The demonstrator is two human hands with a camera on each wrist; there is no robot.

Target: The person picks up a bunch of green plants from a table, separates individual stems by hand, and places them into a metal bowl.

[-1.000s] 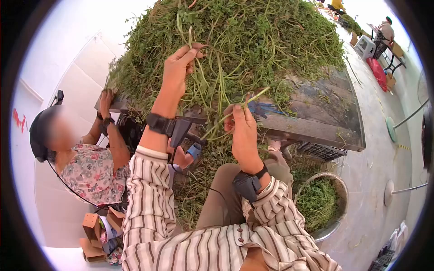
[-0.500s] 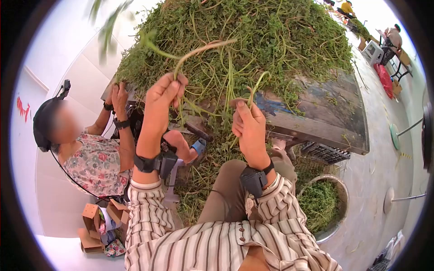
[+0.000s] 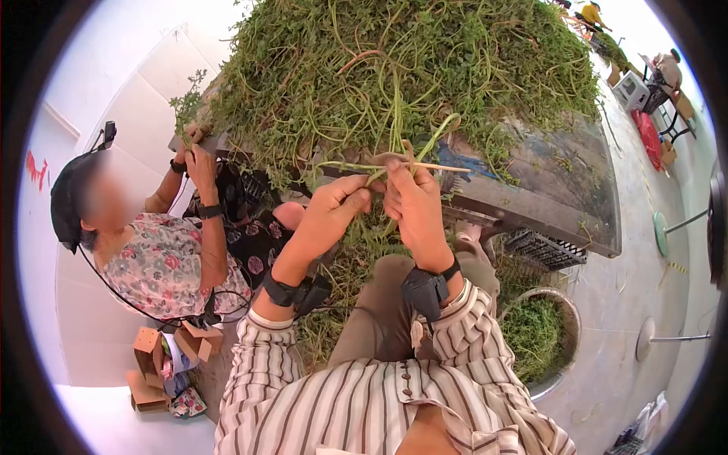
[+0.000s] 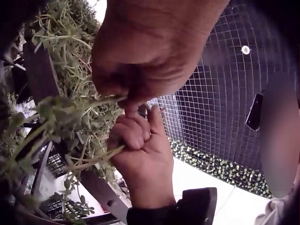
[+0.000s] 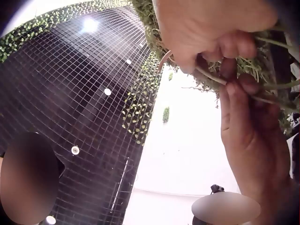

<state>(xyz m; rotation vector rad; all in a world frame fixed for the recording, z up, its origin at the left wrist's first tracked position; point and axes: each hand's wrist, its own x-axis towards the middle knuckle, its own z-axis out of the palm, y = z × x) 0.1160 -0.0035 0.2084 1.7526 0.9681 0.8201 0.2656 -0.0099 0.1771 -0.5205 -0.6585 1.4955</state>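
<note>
Fingertip to fingertip, my left hand [image 3: 327,214] and right hand [image 3: 417,212] meet in front of the table edge. The left one pinches a thin green stem [image 3: 343,164], which runs into its fingers in the left wrist view too. Curled fingers of the right hand grip several green stems [image 3: 437,135]; a pale, straight stem [image 3: 447,167] sticks out to the right past its thumb. In the right wrist view a stem [image 5: 210,75] crosses between both hands' fingertips. The fingers hide the middle of the stems. Beyond lies a big heap of leafy greens [image 3: 409,68].
The heap covers most of a wooden table [image 3: 546,178]. A round tub [image 3: 574,318] of greens stands low on the right, near a black crate [image 3: 547,250]. At the left sits another person [image 3: 163,246] holding greens, with cardboard boxes [image 3: 148,356] below.
My left hand has come down from the heap with a stem and moved right to meet my right hand. The right hand keeps its grip in nearly the same place.
</note>
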